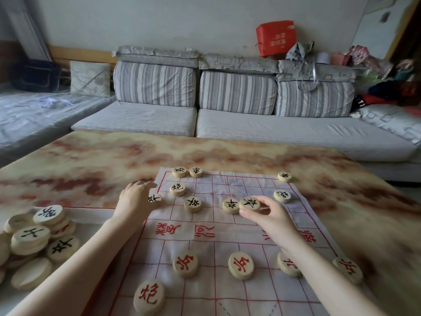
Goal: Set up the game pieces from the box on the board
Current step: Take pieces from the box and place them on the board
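Observation:
A white cloth board [227, 242] with red grid lines lies on the table. Round wooden pieces stand on it: black-lettered ones on the far half, red-lettered ones such as a disc [241, 265] on the near half. My left hand [134, 199] holds a black-lettered piece [155, 198] at the board's left edge. My right hand [268, 215] pinches another black-lettered piece [250, 204], which touches a neighbouring black piece [230, 205]. At the left, the box [32, 245] holds several loose pieces in a heap.
The table [205, 151] has a marbled orange top and stretches beyond the board. A grey striped sofa [227, 106] runs along its far side, with a red bag [275, 37] and clutter at the right.

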A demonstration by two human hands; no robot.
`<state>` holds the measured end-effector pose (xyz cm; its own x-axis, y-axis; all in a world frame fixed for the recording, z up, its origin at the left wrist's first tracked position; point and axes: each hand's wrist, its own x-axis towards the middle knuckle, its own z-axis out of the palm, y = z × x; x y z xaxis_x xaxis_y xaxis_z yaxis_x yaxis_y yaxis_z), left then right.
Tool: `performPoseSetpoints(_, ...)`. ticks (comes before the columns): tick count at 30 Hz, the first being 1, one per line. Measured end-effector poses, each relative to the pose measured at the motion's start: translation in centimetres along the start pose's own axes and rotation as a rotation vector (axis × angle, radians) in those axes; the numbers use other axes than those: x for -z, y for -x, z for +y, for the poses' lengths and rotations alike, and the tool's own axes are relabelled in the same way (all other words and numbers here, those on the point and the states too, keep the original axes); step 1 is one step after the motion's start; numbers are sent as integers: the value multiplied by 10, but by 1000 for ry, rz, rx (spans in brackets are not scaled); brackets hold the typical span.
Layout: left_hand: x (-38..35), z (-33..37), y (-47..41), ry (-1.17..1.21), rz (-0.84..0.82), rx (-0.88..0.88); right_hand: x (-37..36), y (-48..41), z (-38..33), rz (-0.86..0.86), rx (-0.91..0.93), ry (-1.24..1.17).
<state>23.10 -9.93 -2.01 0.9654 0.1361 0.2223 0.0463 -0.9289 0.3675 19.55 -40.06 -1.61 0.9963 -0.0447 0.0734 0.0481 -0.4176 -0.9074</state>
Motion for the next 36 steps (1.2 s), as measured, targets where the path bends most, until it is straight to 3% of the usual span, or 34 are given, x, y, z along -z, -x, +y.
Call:
performPoseSetpoints(5, 12, 38, 14, 120, 41, -106, 27, -29, 30, 269, -70, 406)
performPoseSetpoints(9, 8, 66, 24, 211, 24, -200, 31, -40, 46, 294, -105, 599)
performPoseSetpoints(15, -12, 86, 30, 248, -47, -256, 29, -45, 56, 255, -116, 760)
performPoseSetpoints(21, -6, 80, 37, 280, -51, -235, 27, -37, 33, 316, 4, 620)
performPoseSetpoints(25, 16, 63, 45, 310, -61, -188, 0, -14, -10, 180, 106, 487)
performPoseSetpoints(31, 63, 1, 70, 337, -13, -75, -77, 33, -80, -243, 295, 249)
performPoseSetpoints(36, 95, -70, 91, 145, 73, 36, -149, 55, -111, -418, 355, 215)
